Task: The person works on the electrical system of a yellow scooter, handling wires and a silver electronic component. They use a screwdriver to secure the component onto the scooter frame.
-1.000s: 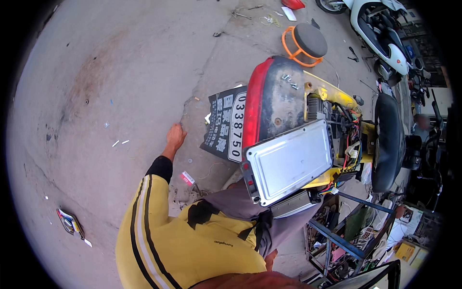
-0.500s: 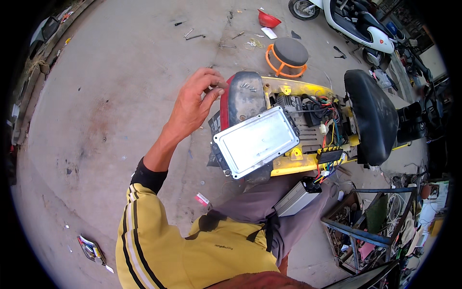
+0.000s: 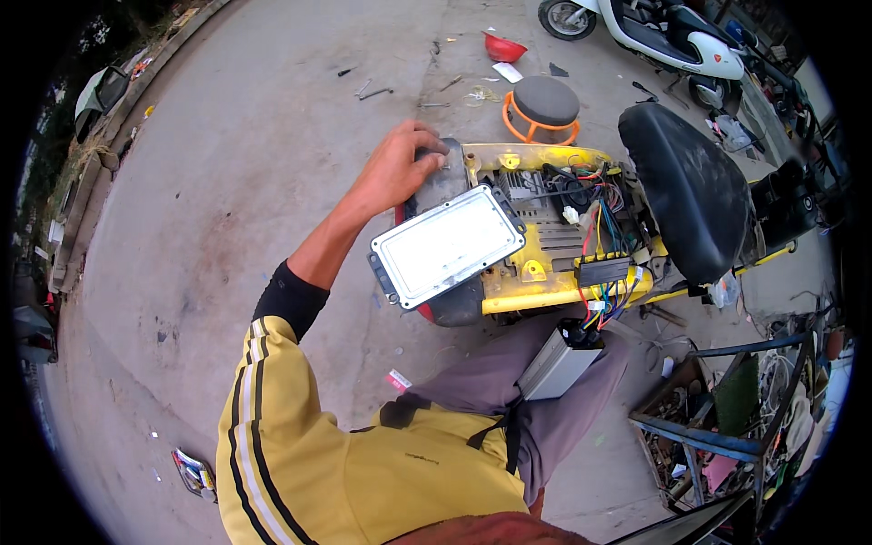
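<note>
My left hand [image 3: 400, 168] reaches onto the dark rear end [image 3: 445, 186] of a yellow scooter frame [image 3: 536, 295]. Its thumb and fingertips are drawn together there; whatever lies between them is too small and covered to make out. Just below the hand, a flat silver metal box [image 3: 448, 247] with screw holes around its rim rests at an angle across the rear end. A finned silver controller [image 3: 556, 363] leans against my thigh, its coloured wires running up to a black connector block [image 3: 603, 271] on the frame. My right hand is out of view.
The black seat [image 3: 686, 195] stands tipped up beyond the open wiring bay. Past the frame sit a round stool [image 3: 545, 100] with orange legs, a red bowl [image 3: 503, 47] and scattered tools [image 3: 375, 93]. At lower right is a metal rack [image 3: 699, 440] full of parts.
My left hand has moved right, from beside the rear end onto it, where several small screws lay in sight before. The view has shifted slightly.
</note>
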A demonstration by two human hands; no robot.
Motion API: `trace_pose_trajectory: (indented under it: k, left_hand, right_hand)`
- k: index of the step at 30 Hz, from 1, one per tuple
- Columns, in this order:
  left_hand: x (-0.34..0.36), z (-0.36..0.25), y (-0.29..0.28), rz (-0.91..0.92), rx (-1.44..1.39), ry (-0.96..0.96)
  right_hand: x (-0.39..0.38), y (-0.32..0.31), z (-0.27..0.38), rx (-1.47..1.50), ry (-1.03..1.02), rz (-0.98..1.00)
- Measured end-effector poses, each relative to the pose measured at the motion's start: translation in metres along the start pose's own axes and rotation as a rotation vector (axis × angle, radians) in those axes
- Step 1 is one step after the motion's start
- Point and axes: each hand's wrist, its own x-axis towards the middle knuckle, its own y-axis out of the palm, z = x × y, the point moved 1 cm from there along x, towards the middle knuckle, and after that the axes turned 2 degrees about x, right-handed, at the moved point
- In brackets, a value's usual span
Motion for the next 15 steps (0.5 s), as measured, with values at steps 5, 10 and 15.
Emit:
trace_pose_trajectory:
  k: [5,10,15]
  left_hand:
    - [-0.015,-0.017,-0.02,-0.068,-0.114,-0.031]
    - [-0.052,-0.07,-0.058,0.15,-0.059,0.006]
    - [-0.077,-0.121,-0.056,0.319,0.311,0.069]
  right_hand:
    - [0.005,-0.016,0.015,0.031,-0.089,-0.028]
    - [-0.028,-0.005,0.104,0.031,-0.781,-0.088]
    - [-0.133,0.065,0.212,0.093,-1.302,-0.041]
